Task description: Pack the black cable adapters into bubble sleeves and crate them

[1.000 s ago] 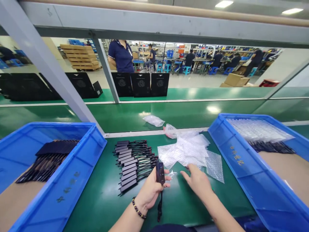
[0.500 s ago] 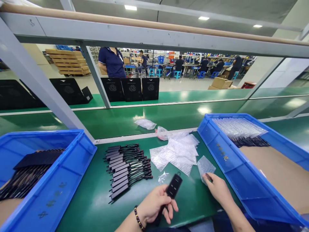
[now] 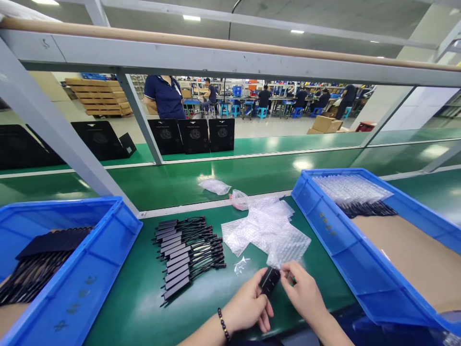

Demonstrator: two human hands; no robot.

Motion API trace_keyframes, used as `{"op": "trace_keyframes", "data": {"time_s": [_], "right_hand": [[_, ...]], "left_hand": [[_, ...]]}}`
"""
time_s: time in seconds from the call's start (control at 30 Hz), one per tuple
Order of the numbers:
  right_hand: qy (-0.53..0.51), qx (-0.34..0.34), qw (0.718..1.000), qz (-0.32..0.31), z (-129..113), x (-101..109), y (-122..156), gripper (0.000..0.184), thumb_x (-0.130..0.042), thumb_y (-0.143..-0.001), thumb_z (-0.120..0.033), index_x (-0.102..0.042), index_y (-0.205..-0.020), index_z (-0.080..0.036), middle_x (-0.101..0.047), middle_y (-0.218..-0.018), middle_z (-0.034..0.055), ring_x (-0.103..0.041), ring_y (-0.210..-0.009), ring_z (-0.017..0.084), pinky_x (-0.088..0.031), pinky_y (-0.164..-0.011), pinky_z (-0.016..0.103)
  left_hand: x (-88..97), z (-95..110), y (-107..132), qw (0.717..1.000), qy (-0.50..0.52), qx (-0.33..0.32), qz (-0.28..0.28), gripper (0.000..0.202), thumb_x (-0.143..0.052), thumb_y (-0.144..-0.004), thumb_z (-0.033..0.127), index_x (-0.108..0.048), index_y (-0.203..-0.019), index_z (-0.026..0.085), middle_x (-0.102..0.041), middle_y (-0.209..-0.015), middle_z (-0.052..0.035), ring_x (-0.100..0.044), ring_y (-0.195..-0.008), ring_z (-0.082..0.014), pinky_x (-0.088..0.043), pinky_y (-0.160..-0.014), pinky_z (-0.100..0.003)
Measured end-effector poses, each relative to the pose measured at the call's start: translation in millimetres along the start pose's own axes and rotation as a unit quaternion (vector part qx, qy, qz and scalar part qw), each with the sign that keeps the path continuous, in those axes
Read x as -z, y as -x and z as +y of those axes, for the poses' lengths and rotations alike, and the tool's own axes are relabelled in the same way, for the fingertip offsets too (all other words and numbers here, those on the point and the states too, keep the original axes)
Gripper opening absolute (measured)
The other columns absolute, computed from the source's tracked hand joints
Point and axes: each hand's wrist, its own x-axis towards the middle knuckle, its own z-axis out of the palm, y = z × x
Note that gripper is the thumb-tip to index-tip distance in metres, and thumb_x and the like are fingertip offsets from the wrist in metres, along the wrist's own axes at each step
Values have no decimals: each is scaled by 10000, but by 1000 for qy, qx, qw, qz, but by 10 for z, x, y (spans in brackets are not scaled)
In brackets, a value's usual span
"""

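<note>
Head view: left hand (image 3: pixel 248 305) grips slim black rectangular module (image 3: pixel 270 280); right hand (image 3: pixel 302 294) pinches clear bubble bag (image 3: pixel 288 246) touching it.

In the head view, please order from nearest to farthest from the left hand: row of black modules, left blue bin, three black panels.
1. Row of black modules, just left of the left hand.
2. Left blue bin, farther left.
3. Three black panels, far across the belt.

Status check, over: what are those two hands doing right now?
Left hand holds black module. Right hand pinches bubble bag, its edge at the module. Spare bags and module row lie behind, apart.
</note>
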Motion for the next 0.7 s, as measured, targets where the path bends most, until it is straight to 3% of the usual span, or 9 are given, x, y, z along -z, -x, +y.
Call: {"op": "trace_keyframes", "data": {"time_s": [0.1,0.17,0.23,0.3,0.33,0.5,0.6,0.7], "right_hand": [[-15,84,995,-57,-143,37,14,106,-426,-706,-120,-490,-674,-198,-505,-623,-15,-479,-544,104,-375,-518,200],[-48,96,991,-80,-207,61,11,94,-447,-732,-146,-496,-669,-196,-508,-634,-14,-476,-556,101,-372,-521,197],[-87,27,995,-30,-212,73,-8,109,-493,-761,-245,-493,-667,-191,-503,-627,-16,-468,-554,101,-378,-524,201],[-129,-86,987,42,-172,74,-38,201,-538,-750,-366,-488,-684,-184,-480,-596,-28,-451,-537,101,-384,-520,208],[-154,-129,978,48,-148,73,-54,248,-549,-738,-414,-487,-684,-180,-470,-582,-33,-442,-533,101,-384,-520,212],[-277,-159,942,-104,-109,111,-125,397,-478,-763,-525,-447,-577,-176,-381,-472,-57,-340,-449,75,-293,-441,211],[-325,-188,920,-112,-123,184,-176,427,-485,-733,-576,-398,-569,-191,-305,-409,-88,-253,-372,51,-205,-381,203],[-353,-204,899,-162,-133,228,-221,439,-497,-700,-603,-410,-586,-188,-287,-379,-104,-220,-339,36,-155,-359,192]], "left_hand": [[-39,10,-50,998,53,-26,25,853,-551,-711,307,-2,-1359,225,-587,-582,34,-562,-392,-111,-421,-391,-190],[-53,31,-65,993,95,-48,46,762,-577,-711,348,-138,-1321,218,-592,-601,29,-556,-402,-99,-417,-395,-183],[-54,60,-63,989,125,-60,57,600,-601,-704,385,-320,-1196,189,-599,-608,17,-546,-406,-88,-409,-403,-178],[-57,95,-49,987,136,-66,58,482,-608,-709,402,-404,-1077,169,-620,-615,-5,-550,-414,-85,-391,-419,-173],[-63,115,-40,987,135,-68,58,452,-606,-716,404,-420,-1050,162,-631,-613,-17,-552,-415,-86,-375,-423,-169],[-94,190,5,988,114,-95,51,389,-624,-718,381,-502,-967,108,-631,-562,-41,-568,-481,-107,-397,-507,-198],[-60,163,17,988,129,-83,8,445,-675,-676,306,-488,-1029,109,-660,-636,-66,-604,-541,-128,-425,-565,-217],[-30,104,-3,982,177,-59,-17,507,-661,-686,281,-427,-1115,144,-664,-707,-65,-605,-494,-133,-441,-497,-220]]}}
